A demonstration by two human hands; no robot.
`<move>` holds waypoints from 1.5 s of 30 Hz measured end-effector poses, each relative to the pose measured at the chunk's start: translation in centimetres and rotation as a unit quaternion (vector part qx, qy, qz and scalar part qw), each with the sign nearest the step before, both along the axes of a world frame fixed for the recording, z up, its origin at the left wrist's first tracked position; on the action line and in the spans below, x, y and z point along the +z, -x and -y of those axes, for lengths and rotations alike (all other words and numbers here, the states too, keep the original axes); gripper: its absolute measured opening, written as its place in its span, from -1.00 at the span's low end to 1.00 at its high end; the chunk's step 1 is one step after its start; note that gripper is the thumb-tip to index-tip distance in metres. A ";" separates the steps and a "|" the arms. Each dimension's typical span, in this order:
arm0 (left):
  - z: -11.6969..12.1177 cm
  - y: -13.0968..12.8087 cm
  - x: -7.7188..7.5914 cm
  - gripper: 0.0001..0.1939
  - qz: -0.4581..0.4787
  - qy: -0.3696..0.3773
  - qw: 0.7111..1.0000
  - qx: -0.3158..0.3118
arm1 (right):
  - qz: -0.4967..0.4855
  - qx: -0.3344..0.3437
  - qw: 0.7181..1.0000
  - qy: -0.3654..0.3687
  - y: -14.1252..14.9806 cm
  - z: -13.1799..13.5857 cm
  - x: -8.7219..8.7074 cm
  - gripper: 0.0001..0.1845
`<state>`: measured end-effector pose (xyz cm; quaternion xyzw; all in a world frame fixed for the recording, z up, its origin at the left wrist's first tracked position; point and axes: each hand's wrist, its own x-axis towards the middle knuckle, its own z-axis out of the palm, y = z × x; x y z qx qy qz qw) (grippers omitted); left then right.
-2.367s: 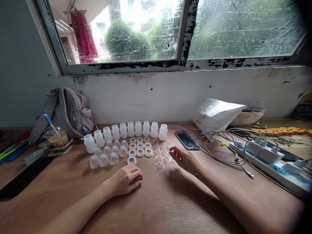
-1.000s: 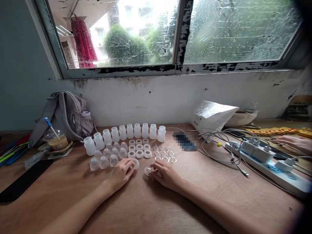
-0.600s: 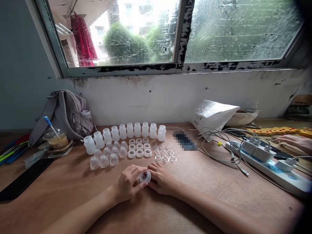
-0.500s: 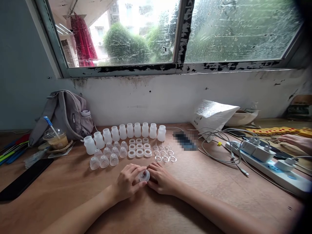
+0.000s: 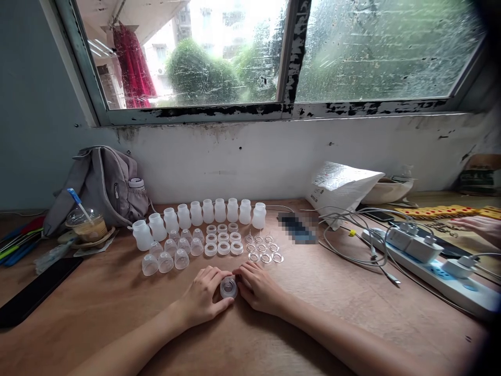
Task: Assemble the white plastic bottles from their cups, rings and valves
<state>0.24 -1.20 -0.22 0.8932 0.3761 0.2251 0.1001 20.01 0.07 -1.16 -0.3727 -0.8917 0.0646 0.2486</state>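
Observation:
Between my hands at the near middle of the table is a translucent baby bottle collar (image 5: 228,288), seen from above with a clear round piece inside it. My left hand (image 5: 205,293) curls around its left side, thumb along the near edge and fingers along the far edge. My right hand (image 5: 259,287) has its fingers bent against the collar's right side, fingertips close to those of the left. Beyond them lie thin clear ring pieces (image 5: 265,257), white collars (image 5: 224,248), clear domed caps (image 5: 181,259) and a curved row of frosted bottles (image 5: 208,211).
On the left are a grey backpack (image 5: 99,183), an iced drink cup (image 5: 90,227) and a black flat object (image 5: 39,292). To the right lie tangled cables (image 5: 336,245), a white power strip (image 5: 415,266), a silver pouch (image 5: 340,188) and another person's hand (image 5: 477,224).
The bottle collar has come slightly nearer and left, and its round top now faces up more fully. My right fingers show a little more gap from it.

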 end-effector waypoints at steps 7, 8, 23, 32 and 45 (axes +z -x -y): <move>-0.2 -0.2 0.1 -0.65 0.028 0.007 1.000 0.006 | -0.016 0.010 1.000 0.006 -0.2 -0.2 -0.1 -0.74; -0.3 -0.2 0.1 -0.72 0.042 0.010 0.999 0.008 | -0.018 0.018 1.000 0.008 -0.3 -0.2 -0.1 -0.72; -1.6 -1.8 1.7 -0.64 0.327 0.258 0.902 0.111 | -0.245 -0.043 0.964 0.092 2.1 -1.1 1.1 -0.90; -2.3 -3.0 1.1 -0.76 0.337 0.271 0.900 0.058 | -0.333 -0.094 0.923 0.166 1.5 -3.1 0.2 -0.86; -1.4 -2.9 -0.1 -0.89 0.285 0.204 0.935 0.059 | -0.313 -0.067 0.931 0.176 2.3 -2.5 -0.6 -0.85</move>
